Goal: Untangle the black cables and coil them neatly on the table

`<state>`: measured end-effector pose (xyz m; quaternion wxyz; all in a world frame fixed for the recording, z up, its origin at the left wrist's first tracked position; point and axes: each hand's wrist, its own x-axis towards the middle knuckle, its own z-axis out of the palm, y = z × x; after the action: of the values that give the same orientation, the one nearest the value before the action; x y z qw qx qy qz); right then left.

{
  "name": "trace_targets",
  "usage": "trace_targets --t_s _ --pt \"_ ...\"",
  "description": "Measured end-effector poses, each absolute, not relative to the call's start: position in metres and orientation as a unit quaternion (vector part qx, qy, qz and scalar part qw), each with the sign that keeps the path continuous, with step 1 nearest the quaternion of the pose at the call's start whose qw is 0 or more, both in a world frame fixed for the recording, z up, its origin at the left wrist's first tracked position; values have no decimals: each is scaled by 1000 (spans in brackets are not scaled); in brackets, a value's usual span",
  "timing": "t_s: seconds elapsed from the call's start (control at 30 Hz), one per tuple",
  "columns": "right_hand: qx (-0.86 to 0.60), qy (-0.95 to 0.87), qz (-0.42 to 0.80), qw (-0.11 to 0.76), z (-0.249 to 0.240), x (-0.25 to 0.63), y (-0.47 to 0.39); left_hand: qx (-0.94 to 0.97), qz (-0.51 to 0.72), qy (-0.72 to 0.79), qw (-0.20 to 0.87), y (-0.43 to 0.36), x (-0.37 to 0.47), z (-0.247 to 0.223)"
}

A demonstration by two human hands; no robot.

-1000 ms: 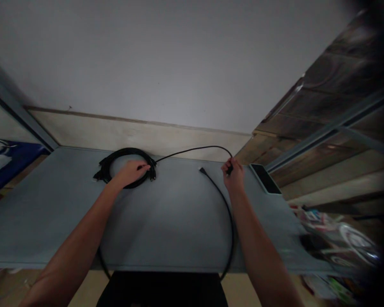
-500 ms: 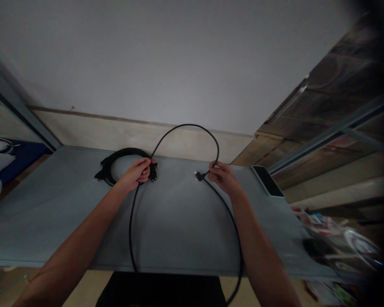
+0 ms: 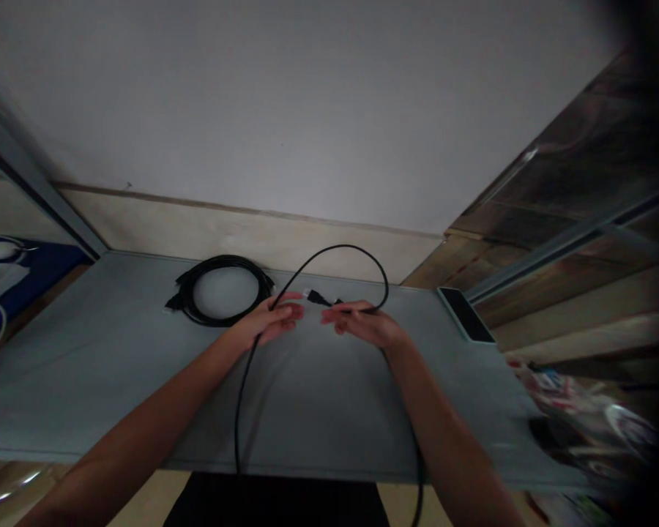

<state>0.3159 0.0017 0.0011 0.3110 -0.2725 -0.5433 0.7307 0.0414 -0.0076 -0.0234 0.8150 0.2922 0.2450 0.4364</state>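
Note:
A black cable (image 3: 343, 247) arches between my hands, and both its lengths drop past the table's front edge. My left hand (image 3: 272, 320) has the cable running between thumb and fingers, its fingertips loosely extended toward the right. My right hand (image 3: 359, 322) holds the other side of the arch near the cable's end, fingers pointing left. Black plug ends (image 3: 317, 296) stick out just beyond the right fingertips; part of them is hidden by that hand. Behind and left of my left hand, a coiled black cable (image 3: 231, 259) lies on the table with its plugs at its sides.
The grey table (image 3: 318, 410) backs onto a pale wall (image 3: 307, 110). A phone (image 3: 466, 315) lies near the right edge. Metal posts (image 3: 44, 190) stand at the sides. Blurred clutter (image 3: 587, 417) sits at right, and a blue surface with white cords (image 3: 49, 274) at left.
My hands have come closer together, the left moving right and off the coil. The cable arch sits lower. My fingers are more extended, and the plug ends have shifted left.

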Motion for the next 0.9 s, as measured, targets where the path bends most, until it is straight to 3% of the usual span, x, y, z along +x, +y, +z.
trace_targets --t_s 0.13,0.23,0.37,0.47,0.53,0.67,0.77,0.9 --pt "-198 -583 761 205 -6 280 -10 322 440 230 806 -20 58 -26" --pt "-195 -605 749 187 -10 272 -11 325 464 240 788 -18 59 -25" --pt "-250 -564 719 319 -8 290 -1 297 476 248 790 -6 47 -26" --pt "-315 -497 685 429 -5 302 7 315 408 277 811 -3 39 -25" --pt "-343 -479 679 437 -6 303 10 337 341 290 828 -5 36 -24" --pt "-379 -521 668 373 -14 294 11 368 254 309 840 -12 38 -21" --pt "-414 -528 637 380 -21 292 14 371 306 336 810 -12 41 -21" --pt "-447 -462 582 497 -23 307 26 374 412 349 754 -4 40 -26"
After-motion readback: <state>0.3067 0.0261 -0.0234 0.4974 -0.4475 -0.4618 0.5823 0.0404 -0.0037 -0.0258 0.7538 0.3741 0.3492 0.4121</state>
